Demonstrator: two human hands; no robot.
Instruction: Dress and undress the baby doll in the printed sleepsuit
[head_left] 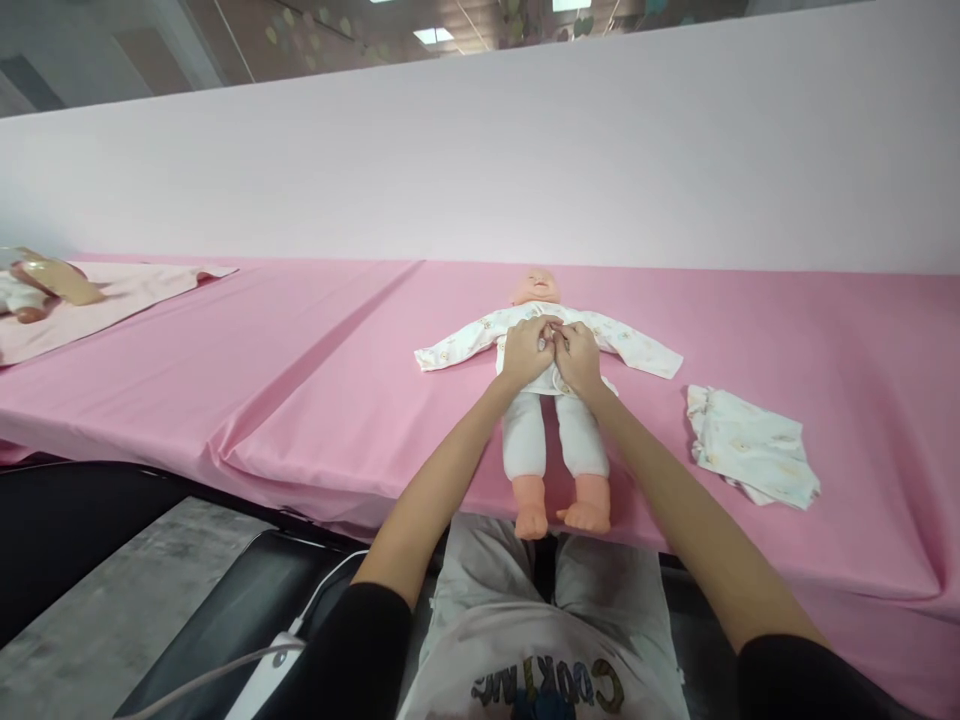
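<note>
A baby doll [537, 286] lies on its back on the pink cloth, its head away from me and its feet toward me. It wears a white patterned baby shirt [463, 341] with long sleeves spread to both sides, and white leggings [525, 440]. Over the doll's chest, my left hand [529, 350] and my right hand [576, 358] meet with fingertips pinched at the front of the shirt. The fastening between the fingers is too small to make out.
Folded white patterned clothing [752, 446] lies to the right on the pink-covered table [337, 380]. At far left another person's hand [64, 281] touches a second doll on a pale cloth [127, 300]. A white wall [480, 170] stands behind; a cabled white device [266, 675] is below.
</note>
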